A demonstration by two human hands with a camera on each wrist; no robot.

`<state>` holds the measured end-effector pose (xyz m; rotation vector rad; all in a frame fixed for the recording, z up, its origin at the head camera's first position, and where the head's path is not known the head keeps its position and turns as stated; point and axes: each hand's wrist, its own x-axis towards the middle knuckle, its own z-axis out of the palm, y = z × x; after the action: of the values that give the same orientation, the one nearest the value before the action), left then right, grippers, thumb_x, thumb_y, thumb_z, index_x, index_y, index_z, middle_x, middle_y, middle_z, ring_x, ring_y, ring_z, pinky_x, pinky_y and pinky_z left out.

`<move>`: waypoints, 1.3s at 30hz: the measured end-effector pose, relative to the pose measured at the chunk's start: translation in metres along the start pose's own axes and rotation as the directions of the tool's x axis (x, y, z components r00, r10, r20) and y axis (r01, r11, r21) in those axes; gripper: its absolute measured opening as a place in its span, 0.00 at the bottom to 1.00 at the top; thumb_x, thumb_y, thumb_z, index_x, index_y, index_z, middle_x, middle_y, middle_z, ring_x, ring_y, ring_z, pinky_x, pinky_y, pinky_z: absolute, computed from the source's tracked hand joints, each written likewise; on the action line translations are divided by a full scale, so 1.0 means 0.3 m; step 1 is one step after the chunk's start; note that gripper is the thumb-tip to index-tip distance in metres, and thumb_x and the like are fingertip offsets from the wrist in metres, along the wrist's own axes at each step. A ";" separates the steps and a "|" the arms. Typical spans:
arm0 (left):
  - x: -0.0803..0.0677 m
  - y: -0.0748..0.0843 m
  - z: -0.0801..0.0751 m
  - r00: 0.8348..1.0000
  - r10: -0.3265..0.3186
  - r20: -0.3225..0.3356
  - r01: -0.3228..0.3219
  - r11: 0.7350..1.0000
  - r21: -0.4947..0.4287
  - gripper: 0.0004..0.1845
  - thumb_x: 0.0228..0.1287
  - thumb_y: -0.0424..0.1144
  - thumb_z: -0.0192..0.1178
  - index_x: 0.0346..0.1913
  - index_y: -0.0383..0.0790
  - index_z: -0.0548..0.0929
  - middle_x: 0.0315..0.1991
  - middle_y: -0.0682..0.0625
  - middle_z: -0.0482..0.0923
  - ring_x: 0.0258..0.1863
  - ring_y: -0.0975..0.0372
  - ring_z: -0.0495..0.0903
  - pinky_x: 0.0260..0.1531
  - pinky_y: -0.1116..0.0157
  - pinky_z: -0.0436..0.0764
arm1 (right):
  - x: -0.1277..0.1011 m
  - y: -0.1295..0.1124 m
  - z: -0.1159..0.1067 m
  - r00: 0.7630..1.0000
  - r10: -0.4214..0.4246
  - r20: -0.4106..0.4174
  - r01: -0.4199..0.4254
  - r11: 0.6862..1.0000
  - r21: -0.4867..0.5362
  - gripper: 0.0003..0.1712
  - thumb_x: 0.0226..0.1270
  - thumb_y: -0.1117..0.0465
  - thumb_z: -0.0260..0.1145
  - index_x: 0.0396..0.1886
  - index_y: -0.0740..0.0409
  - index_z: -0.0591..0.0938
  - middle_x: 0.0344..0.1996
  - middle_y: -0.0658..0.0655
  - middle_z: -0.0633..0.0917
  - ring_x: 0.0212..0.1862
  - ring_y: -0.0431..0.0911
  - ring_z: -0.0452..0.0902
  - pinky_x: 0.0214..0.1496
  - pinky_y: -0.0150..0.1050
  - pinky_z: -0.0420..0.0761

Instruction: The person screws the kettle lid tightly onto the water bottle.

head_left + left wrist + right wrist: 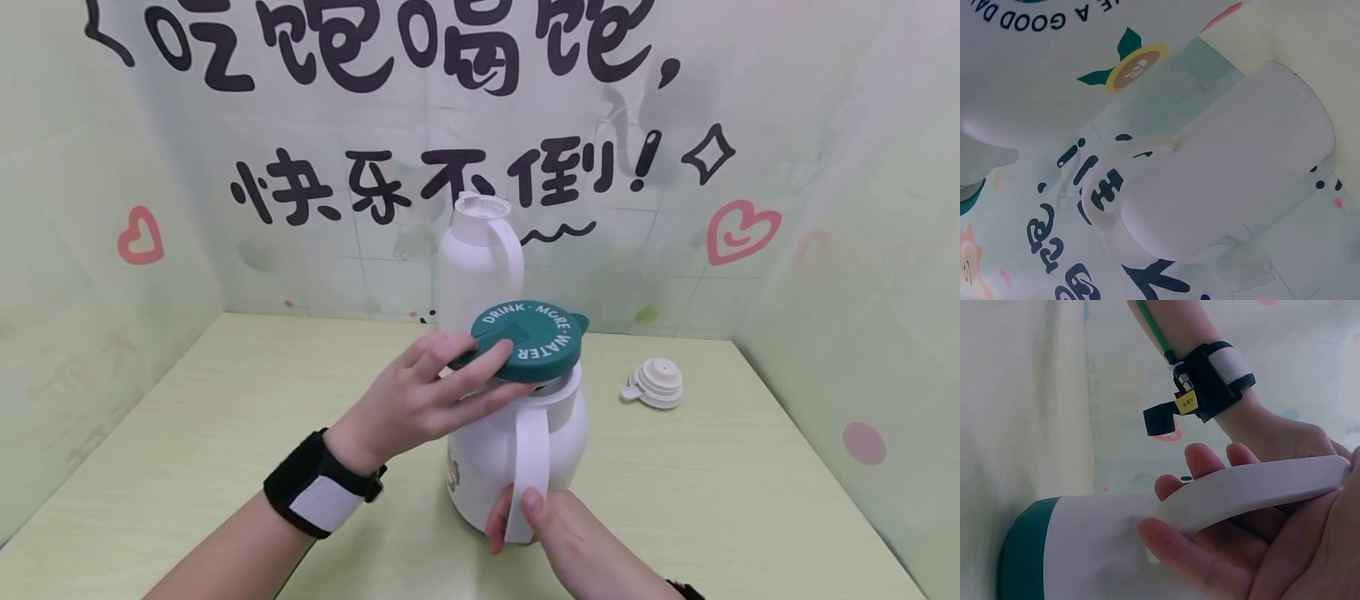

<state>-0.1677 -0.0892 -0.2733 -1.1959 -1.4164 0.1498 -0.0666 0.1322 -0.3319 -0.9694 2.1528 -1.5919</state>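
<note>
Our right hand [564, 525] grasps the handle [532, 458] of a white thermos jug [483, 458] mid-counter [187, 417], while our left hand [420, 392] grips its green lid [536, 329], tilted over the top. Behind, towards the counter's back edge, stands a second white jug [471, 267]; a white stopper [660, 383] lies near the back right corner.

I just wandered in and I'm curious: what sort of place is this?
Probably a small staged recording booth: a pale tabletop enclosed on three sides by a printed backdrop, and a wrist strap carrying a small cabled device.
</note>
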 end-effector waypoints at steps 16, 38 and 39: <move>0.013 0.003 -0.021 0.997 -0.034 0.063 0.038 0.997 -0.064 0.21 0.67 0.25 0.53 0.58 0.48 0.80 0.59 0.45 0.71 0.47 0.55 0.71 0.44 0.63 0.74 | 0.000 0.009 0.000 1.000 -0.028 -0.012 0.028 1.000 -0.013 0.29 0.81 0.54 0.28 0.43 0.52 0.79 0.38 0.49 0.81 0.49 0.43 0.72 0.51 0.37 0.69; 0.008 0.018 -0.019 0.996 0.029 0.087 -0.020 0.995 -0.099 0.16 0.68 0.35 0.53 0.56 0.45 0.81 0.58 0.46 0.73 0.47 0.57 0.73 0.44 0.64 0.72 | 0.002 0.005 0.002 1.000 -0.006 -0.006 0.006 1.000 -0.012 0.30 0.82 0.55 0.28 0.41 0.54 0.79 0.38 0.49 0.80 0.48 0.43 0.72 0.51 0.36 0.69; 0.010 0.018 -0.017 0.997 0.023 0.077 -0.014 0.993 -0.113 0.15 0.67 0.37 0.53 0.54 0.45 0.82 0.57 0.46 0.74 0.47 0.57 0.73 0.44 0.64 0.72 | 0.002 0.005 0.002 1.000 -0.007 -0.006 0.007 1.000 -0.012 0.30 0.82 0.55 0.28 0.41 0.54 0.79 0.38 0.49 0.80 0.48 0.43 0.72 0.51 0.36 0.69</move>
<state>-0.1597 -0.0873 -0.2736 -1.3085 -1.4985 0.1323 -0.0672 0.1317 -0.3335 -0.9778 2.1677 -1.5883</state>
